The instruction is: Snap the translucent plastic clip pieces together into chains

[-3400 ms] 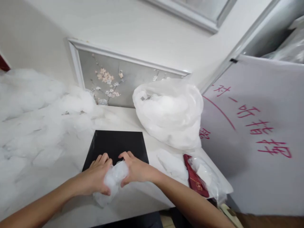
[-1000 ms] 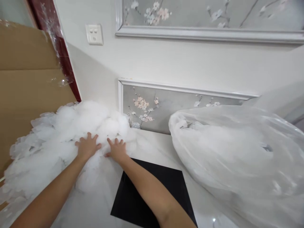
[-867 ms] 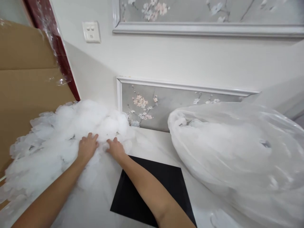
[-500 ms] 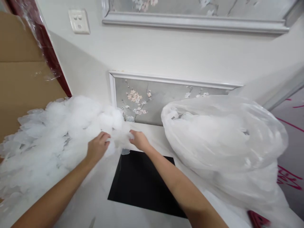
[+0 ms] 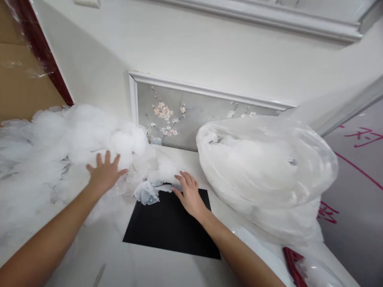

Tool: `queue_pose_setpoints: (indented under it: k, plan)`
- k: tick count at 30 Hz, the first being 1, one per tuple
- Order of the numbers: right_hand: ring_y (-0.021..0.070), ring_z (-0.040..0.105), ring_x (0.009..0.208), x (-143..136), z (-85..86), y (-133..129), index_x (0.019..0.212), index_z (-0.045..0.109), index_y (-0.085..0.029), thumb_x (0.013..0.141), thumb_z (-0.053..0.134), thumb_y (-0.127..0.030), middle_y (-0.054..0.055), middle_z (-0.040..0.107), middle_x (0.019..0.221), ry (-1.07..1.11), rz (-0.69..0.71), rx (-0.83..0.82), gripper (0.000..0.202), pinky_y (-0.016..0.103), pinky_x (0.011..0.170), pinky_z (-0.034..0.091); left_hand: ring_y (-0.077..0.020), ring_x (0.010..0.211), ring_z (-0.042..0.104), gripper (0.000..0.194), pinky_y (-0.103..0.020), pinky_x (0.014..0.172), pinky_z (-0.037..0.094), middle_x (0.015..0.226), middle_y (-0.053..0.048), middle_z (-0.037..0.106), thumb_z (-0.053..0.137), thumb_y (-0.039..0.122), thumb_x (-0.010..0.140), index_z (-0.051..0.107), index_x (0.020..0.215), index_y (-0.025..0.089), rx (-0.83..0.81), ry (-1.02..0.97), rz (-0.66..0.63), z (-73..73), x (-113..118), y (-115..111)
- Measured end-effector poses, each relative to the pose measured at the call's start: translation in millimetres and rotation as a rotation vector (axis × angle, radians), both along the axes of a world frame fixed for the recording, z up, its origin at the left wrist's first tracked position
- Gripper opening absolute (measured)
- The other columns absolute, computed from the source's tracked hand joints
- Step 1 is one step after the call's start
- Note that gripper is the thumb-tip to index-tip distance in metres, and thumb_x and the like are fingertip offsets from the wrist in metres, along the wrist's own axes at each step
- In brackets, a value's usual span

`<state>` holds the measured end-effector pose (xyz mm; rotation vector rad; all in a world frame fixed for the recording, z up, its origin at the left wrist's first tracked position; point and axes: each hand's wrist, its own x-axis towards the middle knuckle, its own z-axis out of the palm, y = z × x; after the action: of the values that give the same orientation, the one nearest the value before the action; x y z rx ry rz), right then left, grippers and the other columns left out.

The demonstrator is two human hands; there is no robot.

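A big heap of white, sheer, puffy petal-like pieces (image 5: 74, 131) covers the left side of the white table. Spread flat against the front of this heap is my left hand (image 5: 105, 172), its fingers wide apart and nothing gripped. At the heap's right end a few loose sheer pieces (image 5: 166, 171) reach over the far edge of a black rectangular sheet (image 5: 173, 229). One bluish crumpled piece (image 5: 147, 193) lies on that sheet's far left corner. My right hand (image 5: 191, 195) hovers over the sheet beside these pieces, thumb and bent fingers apart; its fingertips are close to their edge.
To the right stands a large translucent plastic bag (image 5: 266, 171) full of similar white material. A red object (image 5: 295, 265) sits at the table's front right. Behind are a wall with a framed blossom panel (image 5: 209, 107) and, at left, cardboard (image 5: 26, 83).
Both hands were pinching at the sheer pieces. Now the left has opened and moved left onto the heap, and the right has moved right and down, opening. More pieces now spread over the black sheet.
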<state>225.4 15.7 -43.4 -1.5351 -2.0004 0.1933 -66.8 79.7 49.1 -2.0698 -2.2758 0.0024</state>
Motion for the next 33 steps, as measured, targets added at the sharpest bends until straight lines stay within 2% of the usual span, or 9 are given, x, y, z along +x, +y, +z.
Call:
queue_pose_setpoints:
  k: [3,6,10,12,15,18,21,27,33]
  plan:
    - [0.0301,0.047,0.129,-9.2,6.9,-15.9,0.124,0.057,-0.023,0.097,0.042,-0.02,0.014,0.055,0.136,-0.021,0.07,-0.027,0.031,0.051,0.101,0.041,-0.0526,0.144,0.015,0.071,-0.076,0.098,0.029,0.164,-0.021,0.009,0.04,0.057,0.093,0.031,0.153,0.021,-0.061,-0.089,0.089,-6.8,-35.8,6.6]
    - [0.029,0.052,0.121,-11.3,9.5,-28.7,0.119,0.06,-0.023,0.096,0.041,-0.016,0.014,0.058,0.129,-0.001,0.099,-0.089,0.03,0.049,0.097,0.041,-0.0521,0.145,0.016,0.064,-0.075,0.101,0.027,0.162,-0.023,0.017,0.042,0.052,0.093,0.042,0.148,0.019,0.033,-0.087,-0.007,-16.9,-44.8,-2.6]
    - [0.0302,0.055,0.111,-13.5,7.1,-31.6,0.121,0.059,-0.022,0.095,0.051,-0.026,0.013,0.059,0.12,0.039,0.093,-0.145,0.027,0.047,0.092,0.043,-0.0408,0.138,0.036,0.04,-0.058,0.106,0.036,0.144,-0.018,0.048,0.041,0.036,0.096,0.061,0.128,0.02,0.201,-0.105,-0.388,-25.4,-10.0,-34.0]
    - [0.0309,0.055,0.108,-17.5,7.0,-25.6,0.122,0.059,-0.021,0.091,0.059,-0.03,0.014,0.058,0.115,0.065,0.061,-0.174,0.033,0.047,0.092,0.043,-0.0283,0.112,0.057,0.033,-0.042,0.093,0.048,0.118,-0.011,0.063,0.038,0.03,0.098,0.065,0.115,0.023,0.071,-0.218,-0.621,-30.6,17.7,-51.6]
    - [0.0308,0.054,0.104,-23.8,9.6,-14.1,0.101,0.066,-0.019,0.077,0.075,-0.029,0.011,0.059,0.106,0.118,0.024,-0.241,0.027,0.046,0.093,0.042,-0.0248,0.096,0.058,0.018,-0.036,0.079,0.049,0.1,-0.008,0.061,0.049,0.018,0.091,0.065,0.099,0.021,-0.052,-0.218,-0.776,-40.3,51.1,-67.4]
    - [0.024,0.059,0.09,-23.1,13.8,-12.0,0.076,0.059,-0.02,0.072,0.074,-0.024,0.003,0.061,0.086,0.398,0.093,-0.387,0.017,0.04,0.085,0.046,-0.0281,0.094,0.054,0.015,-0.039,0.078,0.045,0.097,-0.009,0.058,0.065,0.008,0.076,0.063,0.087,0.019,-0.047,-0.146,-0.722,-44.6,64.4,-66.5]
    - [0.0182,0.062,0.074,-10.7,16.9,-23.2,0.08,0.052,-0.021,0.072,0.071,-0.03,-0.003,0.062,0.073,0.894,0.125,-0.592,0.022,0.034,0.075,0.049,-0.0272,0.092,0.053,0.016,-0.039,0.079,0.043,0.09,-0.006,0.058,0.069,0.009,0.073,0.057,0.073,0.02,-0.066,-0.186,-0.693,-36.0,65.8,-61.5]
    - [0.0192,0.071,0.08,26.9,18.7,-48.4,0.096,0.06,-0.02,0.07,0.078,-0.038,0.002,0.071,0.089,1.344,0.093,-0.806,0.036,0.035,0.078,0.055,-0.0174,0.069,0.058,0.018,-0.029,0.063,0.046,0.075,0.002,0.065,0.057,0.041,0.085,0.056,0.087,0.023,-0.373,-0.997,-0.474,-18.2,81.5,-72.5]
    - [0.0194,0.073,0.082,41.4,8.5,-51.3,0.097,0.065,-0.018,0.074,0.078,-0.035,0.005,0.074,0.094,1.537,0.036,-0.878,0.032,0.037,0.082,0.058,-0.0121,0.054,0.052,0.032,-0.026,0.053,0.045,0.074,0.001,0.066,0.06,0.047,0.08,0.064,0.097,0.02,-0.588,-1.2,-0.297,-43.8,96.6,-77.2]
